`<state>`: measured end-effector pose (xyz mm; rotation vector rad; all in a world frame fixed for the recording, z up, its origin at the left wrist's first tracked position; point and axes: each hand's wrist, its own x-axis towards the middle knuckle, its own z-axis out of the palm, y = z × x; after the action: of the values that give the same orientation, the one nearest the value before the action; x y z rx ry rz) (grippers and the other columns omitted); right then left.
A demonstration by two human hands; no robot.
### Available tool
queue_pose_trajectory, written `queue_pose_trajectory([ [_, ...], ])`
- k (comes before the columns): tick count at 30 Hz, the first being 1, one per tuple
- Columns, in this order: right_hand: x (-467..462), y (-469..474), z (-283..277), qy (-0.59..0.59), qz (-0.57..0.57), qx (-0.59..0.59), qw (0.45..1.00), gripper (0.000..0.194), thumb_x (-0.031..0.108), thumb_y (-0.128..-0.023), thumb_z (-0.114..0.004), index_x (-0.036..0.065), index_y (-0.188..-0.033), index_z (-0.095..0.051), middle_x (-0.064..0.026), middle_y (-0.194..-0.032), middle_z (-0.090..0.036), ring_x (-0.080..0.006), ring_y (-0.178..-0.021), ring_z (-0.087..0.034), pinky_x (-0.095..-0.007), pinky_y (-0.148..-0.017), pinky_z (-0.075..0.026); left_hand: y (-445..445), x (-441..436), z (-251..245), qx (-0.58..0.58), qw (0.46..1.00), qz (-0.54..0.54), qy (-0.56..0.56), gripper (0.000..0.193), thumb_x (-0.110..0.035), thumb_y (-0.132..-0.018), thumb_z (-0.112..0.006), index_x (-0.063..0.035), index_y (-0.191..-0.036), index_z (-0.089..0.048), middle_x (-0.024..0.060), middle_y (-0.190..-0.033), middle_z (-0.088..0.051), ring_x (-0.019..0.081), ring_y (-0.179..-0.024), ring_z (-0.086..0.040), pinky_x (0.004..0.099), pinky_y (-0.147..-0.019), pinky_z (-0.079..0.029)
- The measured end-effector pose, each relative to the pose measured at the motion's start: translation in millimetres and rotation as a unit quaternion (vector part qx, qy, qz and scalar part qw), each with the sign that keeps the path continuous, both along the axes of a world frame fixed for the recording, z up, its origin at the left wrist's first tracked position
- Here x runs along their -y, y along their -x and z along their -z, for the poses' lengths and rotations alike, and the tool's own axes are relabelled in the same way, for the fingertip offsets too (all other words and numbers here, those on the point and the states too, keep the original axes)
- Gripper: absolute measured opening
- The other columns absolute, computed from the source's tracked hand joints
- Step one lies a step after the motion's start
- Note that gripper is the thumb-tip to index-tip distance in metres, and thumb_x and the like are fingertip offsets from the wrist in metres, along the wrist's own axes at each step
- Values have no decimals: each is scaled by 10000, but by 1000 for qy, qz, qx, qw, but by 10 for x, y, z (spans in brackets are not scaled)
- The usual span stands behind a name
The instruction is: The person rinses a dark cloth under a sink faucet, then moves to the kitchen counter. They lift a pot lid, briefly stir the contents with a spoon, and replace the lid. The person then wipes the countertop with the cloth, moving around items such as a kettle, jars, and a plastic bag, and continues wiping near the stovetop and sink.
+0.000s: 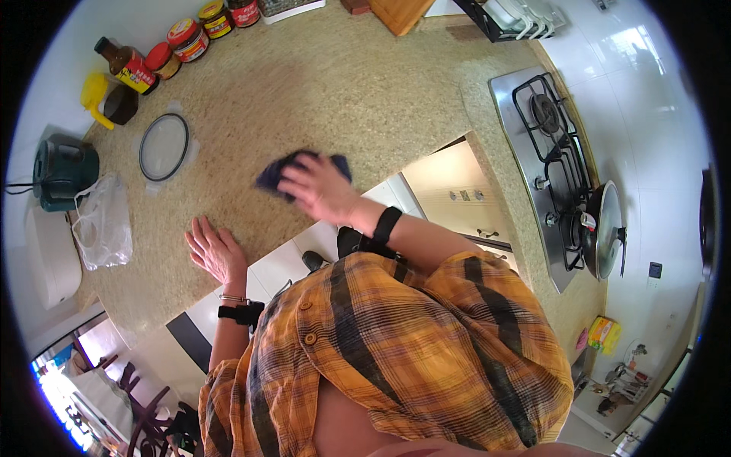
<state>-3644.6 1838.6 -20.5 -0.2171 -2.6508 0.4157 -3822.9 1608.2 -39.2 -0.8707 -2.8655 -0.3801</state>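
My right hand (317, 188) lies over a dark blue cloth (271, 174), pressing it against the speckled stone countertop (342, 103). The cloth is bunched beneath the palm and fingers and looks blurred. Near the counter's front edge, my left hand (214, 251) rests on the stone with its fingers apart and nothing in it. Farther back on the left is a round, clear panel with a dark rim (164, 147), with pale patches around its edge. A crumpled clear plastic bag (105, 223) lies left of my left hand.
Along the back left stand a green appliance (65, 168), a yellow-topped jug (111, 100), a sauce bottle (128, 65) and several jars (188, 41). A wooden cutting board (400, 14) and a dish rack (505, 20) are at the back. On the right, a gas stove (539, 183) carries a lidded pan (605, 231).
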Motion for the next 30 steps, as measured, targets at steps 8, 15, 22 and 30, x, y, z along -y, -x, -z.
queue_pose_trajectory([
  [8,-1717,-962,36,-2,197,4,980,322,135,-811,-653,124,-1133,-660,-78,-1248,-614,-336,-1209,-527,-500,-1000,-406,-15,-9,-44,18,1000,-6,9,510,-290,-985,-447,-104,-1458,-414,59,-1565,-324,349,-1474,-192,563,-1151,-150],
  [15,-3084,-869,225,93,520,221,820,568,447,-943,-463,237,-1469,-407,-56,-1580,-306,-440,-1407,-273,-669,-1081,-274,-32,-51,-96,25,1000,-11,9,529,-291,-973,-476,-90,-1457,-408,76,-1563,-320,361,-1473,-186,559,-1156,-143],
  [22,-1453,525,47,-13,78,105,991,462,301,-922,-574,141,-1353,-531,-122,-1445,-469,-417,-1350,-378,-631,-1041,-340,-47,-69,-166,44,999,-14,18,540,-279,-967,-481,-70,-1458,-404,87,-1563,-320,361,-1476,-180,538,-1169,-128],
  [30,-2316,257,-95,13,98,204,974,516,336,-935,-573,170,-1413,-472,-146,-1514,-391,-442,-1390,-312,-576,-1112,-309,-58,-116,-230,65,997,-32,38,531,-262,-956,-486,-61,-1444,-422,88,-1573,-305,356,-1489,-159,533,-1178,-113],
])
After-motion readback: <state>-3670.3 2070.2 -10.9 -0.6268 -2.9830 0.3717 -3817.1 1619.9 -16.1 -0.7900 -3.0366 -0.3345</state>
